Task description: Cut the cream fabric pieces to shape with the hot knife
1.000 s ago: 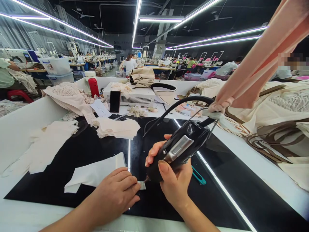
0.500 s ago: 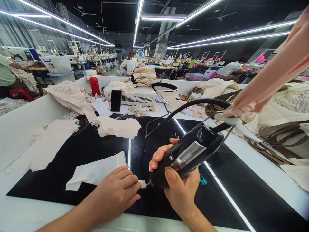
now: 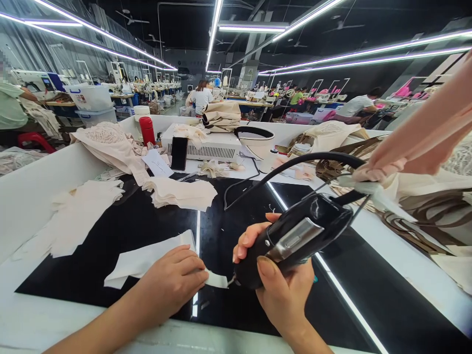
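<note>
Head view: from my remote seat I see a white table [image 3: 22, 324] bearing a glossy black rectangular mat [image 3: 376, 280]. Over it, the right hand [image 3: 285, 290] is wrapped around a thick black handheld tool [image 3: 291, 241] with a silver plate [image 3: 303, 235]. The left hand [image 3: 173, 278] rests on a pale flat fabric piece [image 3: 136, 259]; I cannot tell whether its fingers pinch or merely press. A narrow white fabric strip [image 3: 217, 279] pokes past them, ending beside the tool's thin metal tip [image 3: 231, 281].
</note>
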A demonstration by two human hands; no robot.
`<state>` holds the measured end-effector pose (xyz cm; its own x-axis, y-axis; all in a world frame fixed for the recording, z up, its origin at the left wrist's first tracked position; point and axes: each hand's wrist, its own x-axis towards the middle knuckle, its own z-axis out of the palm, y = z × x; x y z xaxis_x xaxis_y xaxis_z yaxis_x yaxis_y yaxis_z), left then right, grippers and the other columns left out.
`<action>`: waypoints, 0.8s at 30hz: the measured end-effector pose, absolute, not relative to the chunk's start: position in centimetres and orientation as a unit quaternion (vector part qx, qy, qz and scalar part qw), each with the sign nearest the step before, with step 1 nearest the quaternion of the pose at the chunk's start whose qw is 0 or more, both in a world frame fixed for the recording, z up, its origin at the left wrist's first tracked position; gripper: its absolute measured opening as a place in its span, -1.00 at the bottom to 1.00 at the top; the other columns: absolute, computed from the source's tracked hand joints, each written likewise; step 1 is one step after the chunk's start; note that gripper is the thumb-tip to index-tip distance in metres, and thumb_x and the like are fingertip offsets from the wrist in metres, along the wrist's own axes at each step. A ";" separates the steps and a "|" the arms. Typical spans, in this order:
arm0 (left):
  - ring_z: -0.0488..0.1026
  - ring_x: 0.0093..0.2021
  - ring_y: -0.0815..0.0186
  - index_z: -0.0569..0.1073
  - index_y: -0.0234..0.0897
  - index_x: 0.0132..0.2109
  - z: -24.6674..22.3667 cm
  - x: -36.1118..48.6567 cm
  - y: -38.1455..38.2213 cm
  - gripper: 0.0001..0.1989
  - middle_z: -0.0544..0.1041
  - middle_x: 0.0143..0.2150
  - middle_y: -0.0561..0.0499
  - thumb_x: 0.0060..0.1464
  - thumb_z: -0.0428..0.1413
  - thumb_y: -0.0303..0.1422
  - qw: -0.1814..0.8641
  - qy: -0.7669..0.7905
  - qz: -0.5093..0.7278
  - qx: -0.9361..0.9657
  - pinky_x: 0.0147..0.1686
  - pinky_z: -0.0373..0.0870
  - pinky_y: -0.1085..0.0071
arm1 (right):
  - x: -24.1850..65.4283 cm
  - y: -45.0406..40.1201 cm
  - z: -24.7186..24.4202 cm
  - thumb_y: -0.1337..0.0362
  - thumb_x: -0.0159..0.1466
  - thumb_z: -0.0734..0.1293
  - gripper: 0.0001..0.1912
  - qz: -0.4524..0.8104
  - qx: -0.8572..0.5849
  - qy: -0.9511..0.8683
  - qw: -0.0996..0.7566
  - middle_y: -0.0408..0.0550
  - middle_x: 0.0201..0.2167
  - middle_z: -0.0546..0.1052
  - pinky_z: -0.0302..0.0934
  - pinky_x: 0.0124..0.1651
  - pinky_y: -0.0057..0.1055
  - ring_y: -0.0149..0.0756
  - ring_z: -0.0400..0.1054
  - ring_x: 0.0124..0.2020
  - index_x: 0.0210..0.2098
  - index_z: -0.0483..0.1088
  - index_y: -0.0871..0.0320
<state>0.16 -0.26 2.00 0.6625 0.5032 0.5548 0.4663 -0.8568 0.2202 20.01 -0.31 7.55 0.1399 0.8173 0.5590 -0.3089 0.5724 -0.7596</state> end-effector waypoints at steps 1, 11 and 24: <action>0.53 -0.18 0.31 0.52 -0.28 -0.06 2.0 0.1 -0.3 -0.77 0.58 -0.16 0.01 0.42 -0.03 -0.54 0.035 0.265 0.313 0.911 0.18 0.42 0.20 | 20.0 -0.4 7.6 0.13 0.28 0.51 -0.57 0.394 -0.243 -0.524 0.715 -0.18 -0.33 0.51 0.43 -0.45 -0.44 -0.40 0.43 -0.46 0.08 0.38 -0.03; 0.51 -0.19 0.27 0.55 -0.26 -0.10 2.2 0.2 -0.3 -0.82 0.58 -0.16 -0.02 0.39 0.05 -0.51 0.067 0.273 0.316 0.906 0.00 0.49 0.26 | 20.4 -0.4 7.7 0.16 0.29 0.50 -0.60 0.398 -0.240 -0.527 0.712 -0.17 -0.33 0.52 0.44 -0.42 -0.43 -0.39 0.45 -0.44 0.08 0.39 -0.03; 0.48 -0.21 0.26 0.57 -0.24 -0.14 1.7 0.8 -0.1 -0.83 0.57 -0.18 -0.01 0.36 0.09 -0.50 0.057 0.280 0.327 0.901 -0.06 0.48 0.30 | 19.2 1.2 8.4 0.16 0.26 0.52 -0.59 0.384 -0.239 -0.515 0.728 -0.19 -0.36 0.51 0.44 -0.46 -0.40 -0.37 0.42 -0.47 0.06 0.41 -0.03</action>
<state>0.77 -0.06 1.73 0.6290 0.5414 0.5579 0.4669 -0.8369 0.2857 19.21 1.16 8.37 0.1751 0.8049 0.5670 -0.3135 0.5915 -0.7429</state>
